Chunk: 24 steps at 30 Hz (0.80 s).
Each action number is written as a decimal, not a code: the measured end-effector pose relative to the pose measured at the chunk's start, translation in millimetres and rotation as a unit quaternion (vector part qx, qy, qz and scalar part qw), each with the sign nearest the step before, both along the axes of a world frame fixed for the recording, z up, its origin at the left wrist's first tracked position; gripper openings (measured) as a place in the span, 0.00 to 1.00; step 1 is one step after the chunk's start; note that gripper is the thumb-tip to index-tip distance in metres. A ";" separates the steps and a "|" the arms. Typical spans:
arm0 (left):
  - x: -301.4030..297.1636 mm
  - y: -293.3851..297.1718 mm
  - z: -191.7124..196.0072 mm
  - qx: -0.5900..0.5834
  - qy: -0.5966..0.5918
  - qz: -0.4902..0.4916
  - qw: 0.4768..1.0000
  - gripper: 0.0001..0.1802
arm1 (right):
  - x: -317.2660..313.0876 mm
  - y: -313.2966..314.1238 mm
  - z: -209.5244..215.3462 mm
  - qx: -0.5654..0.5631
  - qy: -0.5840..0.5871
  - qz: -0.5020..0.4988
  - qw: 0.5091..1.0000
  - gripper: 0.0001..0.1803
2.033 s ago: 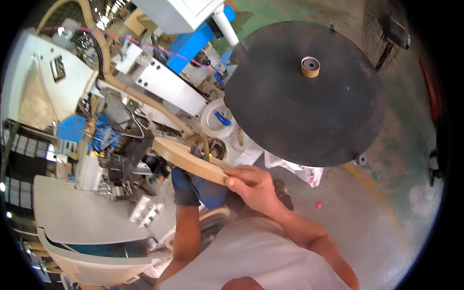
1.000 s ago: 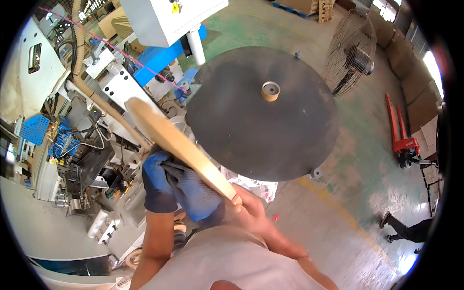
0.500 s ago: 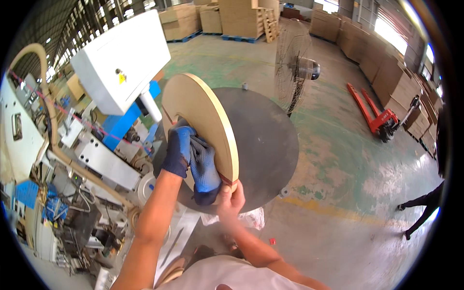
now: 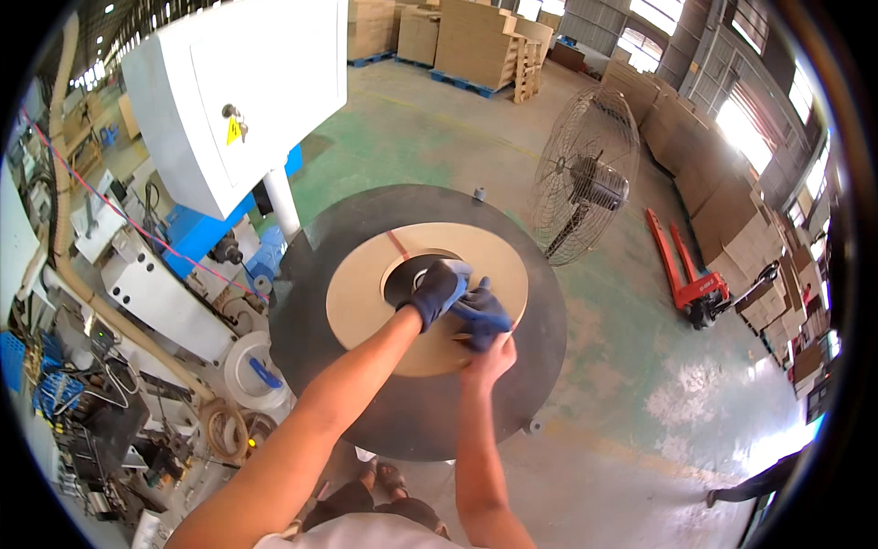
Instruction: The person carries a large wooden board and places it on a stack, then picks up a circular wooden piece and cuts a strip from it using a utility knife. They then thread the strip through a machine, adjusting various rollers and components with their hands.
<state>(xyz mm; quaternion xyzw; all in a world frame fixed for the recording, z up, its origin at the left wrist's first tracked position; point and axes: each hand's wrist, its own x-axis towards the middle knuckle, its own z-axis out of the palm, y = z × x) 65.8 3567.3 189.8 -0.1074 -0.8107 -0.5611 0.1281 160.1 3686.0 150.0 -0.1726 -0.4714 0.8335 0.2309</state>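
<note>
A wide, tan coiled roll (image 4: 366,297) with a dark reddish stripe lies flat on a dark round table (image 4: 320,371). Over its centre hole and near side is my left hand (image 4: 440,291), in a blue work glove, with its fingers closed on a second, loose-looking blue glove (image 4: 481,316). My right hand (image 4: 492,359) is bare and sits at that glove's lower end, above the roll's near right part. Its fingertips are hidden by the glove and smeared by motion.
A white cabinet (image 4: 265,82) on a post stands left, beside machinery (image 4: 155,306). Behind the table to the right is a caged fan (image 4: 585,178). Farther right are a red pallet jack (image 4: 700,293) and stacked tan boards (image 4: 727,210). Someone's leg (image 4: 764,483) shows at lower right.
The roll went from standing tilted on edge to lying flat on the table. Both hands moved right, the right one off the roll's rim and up to the loose glove.
</note>
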 end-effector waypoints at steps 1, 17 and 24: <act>11.2 2.0 1.4 0.134 -0.035 -0.013 0.990 0.11 | -18.7 25.1 -14.6 -0.038 -0.004 0.026 0.999 0.17; 381.9 -205.8 -89.2 0.204 -0.246 0.296 0.900 0.22 | 77.4 76.6 -15.2 0.333 -0.177 0.123 0.918 0.13; 470.0 -194.3 -131.2 0.391 -0.230 0.482 0.749 0.25 | 193.2 -74.1 -41.8 0.259 -0.099 0.573 0.771 0.11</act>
